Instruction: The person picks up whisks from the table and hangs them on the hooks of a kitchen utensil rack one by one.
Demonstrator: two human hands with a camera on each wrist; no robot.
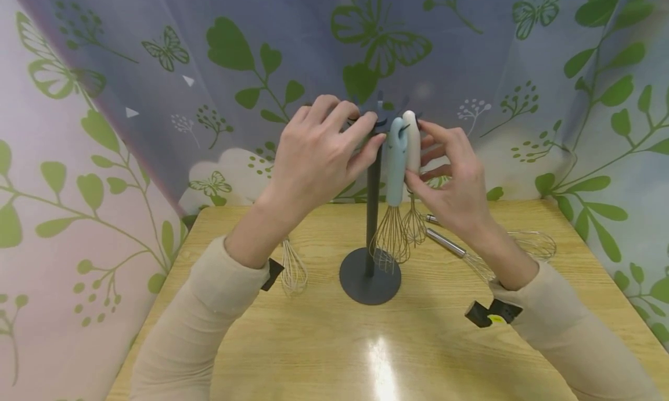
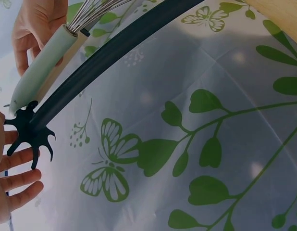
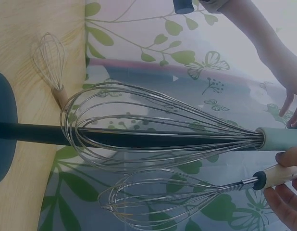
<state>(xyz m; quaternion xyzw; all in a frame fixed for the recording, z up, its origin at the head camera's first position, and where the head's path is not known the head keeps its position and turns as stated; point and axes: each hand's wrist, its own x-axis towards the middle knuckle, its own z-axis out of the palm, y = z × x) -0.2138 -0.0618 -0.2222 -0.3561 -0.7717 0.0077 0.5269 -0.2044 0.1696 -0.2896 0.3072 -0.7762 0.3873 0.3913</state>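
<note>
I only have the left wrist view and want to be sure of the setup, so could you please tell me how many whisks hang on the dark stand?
Observer: Two. There is the blue-handled whisk you can see, and a cream-handled whisk right beside it.
Operator: Is either one being held?
Observer: Yes, the right hand pinches the handle of the cream-handled whisk.
Operator: Thank you. Is anything lying loose nearby?
Observer: A steel-handled whisk lies on the wooden table, behind the right wrist.
</note>
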